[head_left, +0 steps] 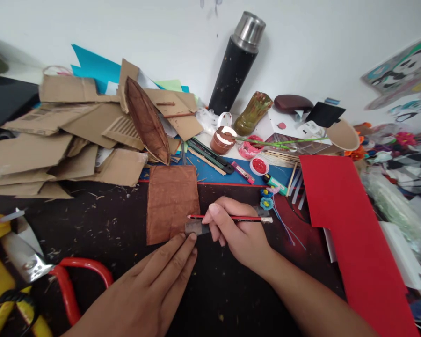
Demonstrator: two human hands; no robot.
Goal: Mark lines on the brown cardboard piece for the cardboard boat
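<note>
My right hand (pixel 243 234) is closed around a red pencil (pixel 245 218), which lies nearly level with its pointed end to the left. That end is over a square of brown-painted cardboard (pixel 171 199) on the dark table. A small greyish, see-through strip (pixel 194 227) lies across the cardboard's lower right edge, partly under my right fingers. My left hand (pixel 154 281) rests flat, fingers stretched out, with the fingertips on the strip and the cardboard's lower edge.
Cardboard scraps (pixel 28 150) and a brown boat shape (pixel 149 121) are piled back left. Behind are a green cutter (pixel 210 154), a paint jar (pixel 222 140) and a black flask (pixel 235 65). Red-handled scissors (pixel 66 276) lie left, red sheet (pixel 351 224) right.
</note>
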